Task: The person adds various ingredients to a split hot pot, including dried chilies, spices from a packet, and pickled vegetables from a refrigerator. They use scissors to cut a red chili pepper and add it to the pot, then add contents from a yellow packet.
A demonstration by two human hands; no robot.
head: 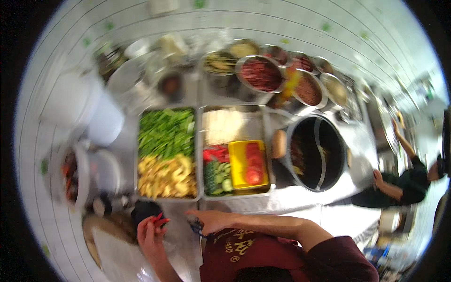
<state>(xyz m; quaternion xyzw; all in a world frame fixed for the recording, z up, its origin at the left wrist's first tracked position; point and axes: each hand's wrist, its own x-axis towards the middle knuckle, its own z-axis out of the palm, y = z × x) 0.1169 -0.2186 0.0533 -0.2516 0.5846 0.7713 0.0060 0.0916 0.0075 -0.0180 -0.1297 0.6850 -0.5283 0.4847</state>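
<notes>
Several red pieces, probably chili pepper (161, 220), are held in the fingers of my left hand (152, 231), over a dark bowl (142, 211) near the round board. My right hand (204, 220) is at the near edge of the trays, with a dark blue-handled tool (196, 226), blurred, at its fingers; whether it is scissors I cannot tell. Beyond the hands, one steel tray (169, 200) bears chopped greens (165, 132) and yellow slices (167, 176). The tray beside it (211, 198) has pale strips (223, 125), red pieces, cucumber (216, 176) and a yellow container (246, 185) with something red inside.
A black divided pot (317, 153) stands right of the trays. Steel bowls with meat (260, 74) and other food line the wall. White buckets (75, 102) stand at the left, above a round wooden board (90, 243). Another person (391, 190) is at the far right.
</notes>
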